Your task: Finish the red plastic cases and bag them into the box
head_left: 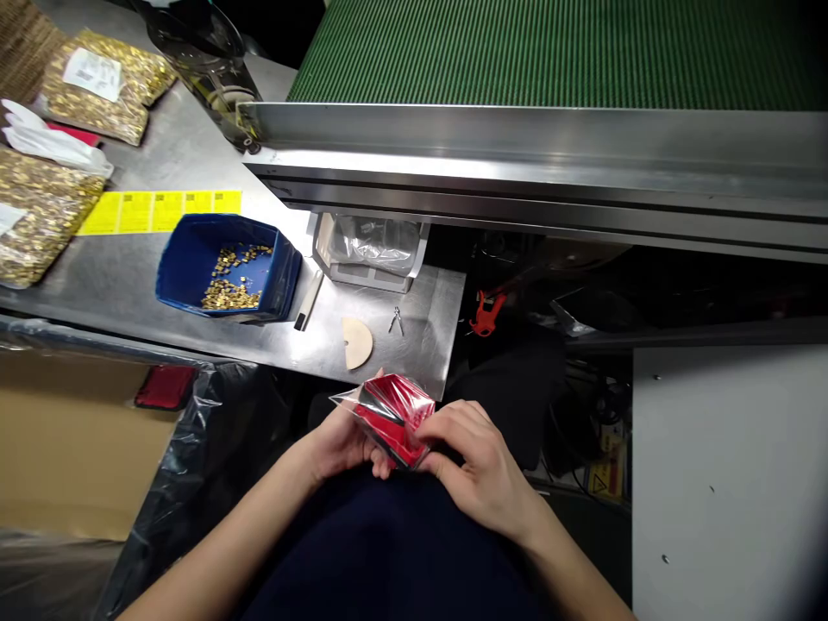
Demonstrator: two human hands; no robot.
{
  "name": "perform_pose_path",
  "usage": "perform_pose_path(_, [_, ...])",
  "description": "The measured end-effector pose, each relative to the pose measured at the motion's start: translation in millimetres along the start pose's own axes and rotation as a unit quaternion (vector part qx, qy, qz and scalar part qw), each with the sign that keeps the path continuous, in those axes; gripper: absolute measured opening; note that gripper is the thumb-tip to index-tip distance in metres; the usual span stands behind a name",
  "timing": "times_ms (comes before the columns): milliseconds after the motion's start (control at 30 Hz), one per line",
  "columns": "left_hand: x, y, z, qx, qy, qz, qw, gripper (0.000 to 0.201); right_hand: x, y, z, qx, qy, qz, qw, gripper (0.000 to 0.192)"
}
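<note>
A small clear bag [390, 414] with red and black contents is held low over the lap, just off the near edge of the bench [129, 285]; it is pinched at its left side by the left hand [342, 444], while the right hand [482, 470] is closed on its lower right corner, fingers curled over the plastic; both hands are thus grasping the bag. The step in hand is judged to be the handling or closing of this packed bag; a steady grip at the mouth and a clean fold would seem to be called for next. On the bench beyond, a pale half-round piece [357, 341] is seen, with a small metal clip [396, 320] just beside it; farther left a blue tray [223, 267] of small brass parts is set; behind it a strip of yellow labels [161, 211] is laid, with bags of brass parts [103, 86] farther back; a green conveyor belt [549, 52] is seen at the far side.
</note>
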State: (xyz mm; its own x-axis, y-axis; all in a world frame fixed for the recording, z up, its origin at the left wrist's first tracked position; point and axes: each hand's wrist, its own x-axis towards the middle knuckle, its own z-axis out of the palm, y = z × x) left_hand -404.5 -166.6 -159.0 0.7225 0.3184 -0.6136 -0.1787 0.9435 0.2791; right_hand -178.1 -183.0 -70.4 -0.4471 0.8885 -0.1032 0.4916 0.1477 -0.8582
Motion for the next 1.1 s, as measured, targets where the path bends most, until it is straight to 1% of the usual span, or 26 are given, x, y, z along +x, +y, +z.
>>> perform_pose_path(33, [0,3,-1.4,0.061,0.061,0.027,0.996,0.072,0,-1,0,0.006,0.012,0.011,1.000,0.016])
perform_pose_path(67, [-1,6,-2.8,0.117,0.129,0.069,0.982,0.067,1,-1,-1,0.013,0.025,0.027,0.999,0.017])
perform_pose_path(100, [-3,9,-4.2,0.160,0.197,0.118,0.960,0.060,1,-2,-2,0.020,0.036,0.046,0.998,0.019])
perform_pose_path(133, [-6,12,-5.3,0.182,0.255,0.168,0.935,0.055,3,-3,-2,0.026,0.040,0.066,0.997,0.022])
perform_pose_path(167, [-11,16,-5.7,0.191,0.294,0.216,0.911,0.052,4,-5,-3,0.035,0.035,0.089,0.995,0.025])
perform_pose_path(200, [-18,19,-5.2,0.202,0.305,0.256,0.895,0.050,7,-6,-3,0.047,0.020,0.112,0.992,0.028])
perform_pose_path(233, [-26,23,-3.2,0.233,0.288,0.289,0.883,0.050,9,-6,-2,0.066,-0.007,0.134,0.989,0.032])
perform_pose_path(267, [-34,27,0.3,0.288,0.255,0.320,0.866,0.049,12,-7,-1,0.094,-0.038,0.154,0.983,0.036])
perform_pose_path(300, [-43,30,5.1,0.366,0.206,0.344,0.840,0.049,16,-6,1,0.131,-0.067,0.174,0.974,0.039])
perform_pose_path(333, [-51,32,11.0,0.449,0.152,0.348,0.809,0.051,19,-5,4,0.172,-0.090,0.192,0.962,0.041])
perform_pose_path(367, [-57,34,17.2,0.519,0.106,0.339,0.777,0.053,22,-3,7,0.211,-0.106,0.207,0.949,0.042])
perform_pose_path(400, [-61,33,22.9,0.567,0.078,0.326,0.753,0.050,25,0,11,0.243,-0.113,0.220,0.938,0.044])
perform_pose_path(433, [-64,32,27.7,0.595,0.068,0.318,0.735,0.044,27,2,15,0.262,-0.114,0.233,0.930,0.045])
perform_pose_path(500, [-65,25,32.6,0.613,0.081,0.323,0.716,0.034,31,6,21,0.264,-0.116,0.246,0.925,0.048])
perform_pose_path(600, [-66,13,30.5,0.598,0.115,0.360,0.707,0.029,34,6,25,0.249,-0.123,0.223,0.934,0.046])
perform_pose_path(667, [-72,9,28.2,0.580,0.127,0.379,0.710,0.029,37,2,24,0.267,-0.143,0.206,0.931,0.042])
perform_pose_path(700, [-76,9,28.1,0.571,0.132,0.380,0.715,0.028,38,-1,24,0.281,-0.157,0.203,0.925,0.042])
perform_pose_path(767, [-88,12,30.0,0.554,0.142,0.364,0.735,0.022,42,-6,26,0.313,-0.189,0.203,0.908,0.044])
perform_pose_path(833, [-102,18,32.9,0.532,0.156,0.332,0.763,0.015,46,-12,32,0.342,-0.216,0.193,0.894,0.047])
perform_pose_path(867, [-110,22,33.5,0.518,0.164,0.317,0.778,0.012,48,-14,35,0.350,-0.219,0.186,0.891,0.049])
perform_pose_path(933, [-133,30,29.9,0.482,0.173,0.299,0.805,0.008,51,-17,42,0.337,-0.195,0.174,0.904,0.052])
perform_pose_path(1000, [-165,38,16.3,0.442,0.184,0.306,0.823,0.006,52,-15,44,0.301,-0.144,0.173,0.927,0.052])
perform_pose_path(1033, [-185,42,4.7,0.424,0.203,0.316,0.824,0.012,52,-12,43,0.286,-0.122,0.177,0.934,0.052])
perform_pose_path(1067, [-206,46,-10.3,0.410,0.239,0.327,0.817,0.018,51,-9,40,0.276,-0.111,0.183,0.937,0.050])
perform_pose_path(1100, [-228,50,-28.7,0.400,0.301,0.327,0.802,0.023,50,-4,37,0.271,-0.107,0.192,0.937,0.049])
